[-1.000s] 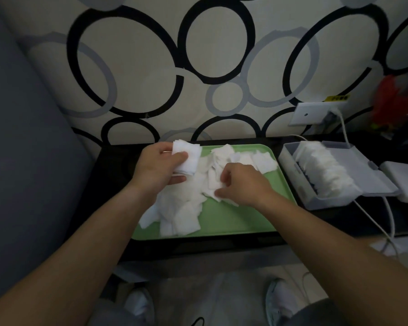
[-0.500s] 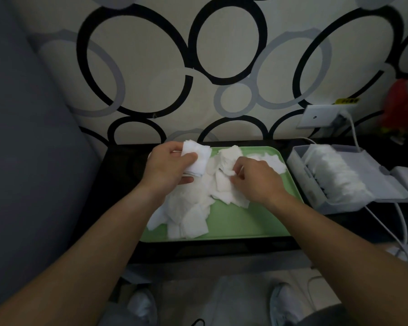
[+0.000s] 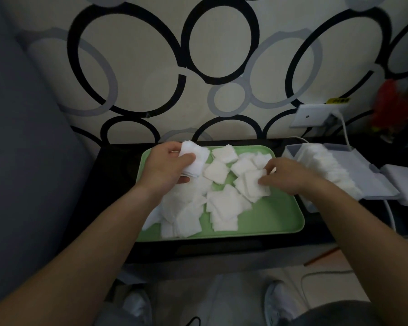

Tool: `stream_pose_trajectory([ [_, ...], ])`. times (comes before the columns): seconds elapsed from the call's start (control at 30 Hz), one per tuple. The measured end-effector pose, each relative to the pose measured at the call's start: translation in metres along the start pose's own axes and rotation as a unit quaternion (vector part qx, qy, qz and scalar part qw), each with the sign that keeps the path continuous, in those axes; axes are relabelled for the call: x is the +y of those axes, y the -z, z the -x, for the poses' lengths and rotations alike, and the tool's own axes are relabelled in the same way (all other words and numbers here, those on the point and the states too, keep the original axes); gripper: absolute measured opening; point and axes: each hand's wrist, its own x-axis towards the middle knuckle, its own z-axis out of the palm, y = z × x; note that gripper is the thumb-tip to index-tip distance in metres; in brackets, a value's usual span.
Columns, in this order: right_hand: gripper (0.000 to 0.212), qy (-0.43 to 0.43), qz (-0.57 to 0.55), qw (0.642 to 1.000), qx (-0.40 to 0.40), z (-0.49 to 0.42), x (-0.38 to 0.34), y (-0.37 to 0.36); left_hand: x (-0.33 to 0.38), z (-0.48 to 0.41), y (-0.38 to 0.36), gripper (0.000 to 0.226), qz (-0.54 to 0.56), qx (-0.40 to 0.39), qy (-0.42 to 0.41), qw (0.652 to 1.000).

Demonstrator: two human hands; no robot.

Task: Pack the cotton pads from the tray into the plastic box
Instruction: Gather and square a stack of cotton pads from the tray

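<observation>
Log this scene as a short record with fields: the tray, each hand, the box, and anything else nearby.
Tray: green, loose pads scattered over it
Left hand: grips a stack of pads
Right hand: pinches one pad on the tray
Box: open, right of the tray, row of pads inside
Nearby: socket on the wall, cable plugged in

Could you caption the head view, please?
Left hand holds a cotton pad stack; right hand pinches a pad on the tray.
</observation>
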Motion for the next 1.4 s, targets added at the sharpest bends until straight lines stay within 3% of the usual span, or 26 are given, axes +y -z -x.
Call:
stream_pose_trajectory([
  [0.07,0.028,0.006,0.081,0.995,0.063,0.003,-0.003,-0.001,0.0,0.0,-0.002,0.023,-0.002,-0.003,-0.002,1.0],
  [0.17,0.029,0.092,0.088,0.986,0.109,0.014,-0.018,-0.005,0.001,0.001,-0.005,0.017,0.0,-0.007,-0.005,1.0],
  [0.23,0.027,0.161,0.065,0.984,0.046,0.021,-0.027,-0.016,0.002,0.002,-0.006,0.013,-0.002,-0.01,-0.008,1.0],
  [0.37,0.047,0.231,0.156,0.959,-0.055,0.019,-0.033,-0.037,0.002,0.003,-0.008,0.014,-0.008,-0.014,-0.016,1.0],
  [0.57,0.032,0.234,0.145,0.96,-0.059,0.012,-0.032,-0.042,0.002,0.003,-0.006,0.014,-0.011,-0.012,-0.019,1.0],
  [0.7,0.06,0.234,0.146,0.958,-0.075,0.012,-0.033,-0.042,0.001,0.002,-0.006,0.016,-0.016,-0.015,-0.02,1.0],
  [0.83,0.05,0.234,0.174,0.953,-0.083,0.011,-0.034,-0.045,0.001,0.002,-0.006,0.014,-0.017,-0.017,-0.019,1.0],
  [1.2,0.019,0.275,0.058,0.959,-0.041,0.01,-0.029,-0.041,-0.003,0.002,-0.006,0.02,-0.039,-0.027,-0.009,0.999],
  [1.4,0.017,0.238,-0.124,0.963,-0.025,0.013,-0.03,-0.03,-0.009,0.003,-0.013,0.009,-0.025,-0.036,0.025,0.999],
])
